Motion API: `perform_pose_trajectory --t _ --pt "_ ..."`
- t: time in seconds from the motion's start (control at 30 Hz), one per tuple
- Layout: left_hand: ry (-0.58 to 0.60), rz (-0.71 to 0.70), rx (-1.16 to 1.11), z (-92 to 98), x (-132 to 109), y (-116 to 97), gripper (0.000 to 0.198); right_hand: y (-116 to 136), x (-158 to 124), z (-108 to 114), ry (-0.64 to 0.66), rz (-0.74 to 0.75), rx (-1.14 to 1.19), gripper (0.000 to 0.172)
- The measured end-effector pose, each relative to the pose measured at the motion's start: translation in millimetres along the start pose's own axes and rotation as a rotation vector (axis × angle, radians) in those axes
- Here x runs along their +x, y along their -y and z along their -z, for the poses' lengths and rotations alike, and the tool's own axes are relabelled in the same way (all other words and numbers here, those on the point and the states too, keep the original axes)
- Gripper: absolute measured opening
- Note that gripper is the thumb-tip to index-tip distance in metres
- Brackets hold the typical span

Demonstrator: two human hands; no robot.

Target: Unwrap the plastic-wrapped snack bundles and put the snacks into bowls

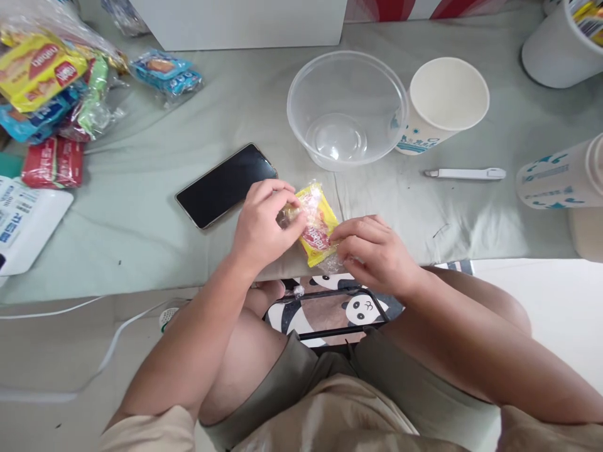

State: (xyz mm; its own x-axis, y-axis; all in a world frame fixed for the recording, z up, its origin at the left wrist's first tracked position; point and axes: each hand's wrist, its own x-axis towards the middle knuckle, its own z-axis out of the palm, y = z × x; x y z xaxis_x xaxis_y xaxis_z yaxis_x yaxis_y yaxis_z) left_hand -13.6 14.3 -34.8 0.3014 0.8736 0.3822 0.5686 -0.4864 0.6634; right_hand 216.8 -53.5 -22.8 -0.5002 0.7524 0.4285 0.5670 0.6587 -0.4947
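A yellow-and-red snack packet (pixel 316 227) in crinkled clear plastic wrap lies near the front edge of the table, between my two hands. My left hand (pixel 268 216) is closed on the wrapped packet's upper left side, thumb and fingers pinching there. At its lower right corner my right hand (pixel 377 248) pinches the packet too, with some clear film (pixel 331 263) showing below the fingers. Exactly how much film or packet sits between the fingertips is hidden. A dark-screened phone (pixel 226 185) lies just behind and left of my left hand.
Behind the packet stand a clear plastic tub (pixel 325 135) and a white paper cup (pixel 450 94). A white box cutter (pixel 466 174) lies to the right, near another paper cup (pixel 556 179). Wrapped snacks (pixel 42 72) pile up at the left, with a blue packet (pixel 164 72) beside them.
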Motion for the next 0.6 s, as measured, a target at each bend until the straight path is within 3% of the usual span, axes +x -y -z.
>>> perform_pose_trajectory --t 0.13,0.3,0.43,0.5,0.6 --pt "-0.077 0.11 -0.144 3.9 4 1 0.013 -10 1 13 0.014 -0.046 -0.073 0.02" --pt "-0.289 0.356 -0.371 8.5 9 15 0.017 -25 0 32 -0.06 -0.185 -0.122 0.016" --pt "-0.319 0.541 -0.533 10.3 11 27 0.023 -39 -3 44 -0.119 -0.406 -0.19 0.013" --pt "-0.299 0.561 -0.502 11.0 9 32 0.028 -46 -5 47 -0.144 -0.551 -0.237 0.012" --pt "-0.264 0.471 -0.389 13.5 4 39 0.035 -55 -8 51 -0.163 -0.687 -0.292 0.012"
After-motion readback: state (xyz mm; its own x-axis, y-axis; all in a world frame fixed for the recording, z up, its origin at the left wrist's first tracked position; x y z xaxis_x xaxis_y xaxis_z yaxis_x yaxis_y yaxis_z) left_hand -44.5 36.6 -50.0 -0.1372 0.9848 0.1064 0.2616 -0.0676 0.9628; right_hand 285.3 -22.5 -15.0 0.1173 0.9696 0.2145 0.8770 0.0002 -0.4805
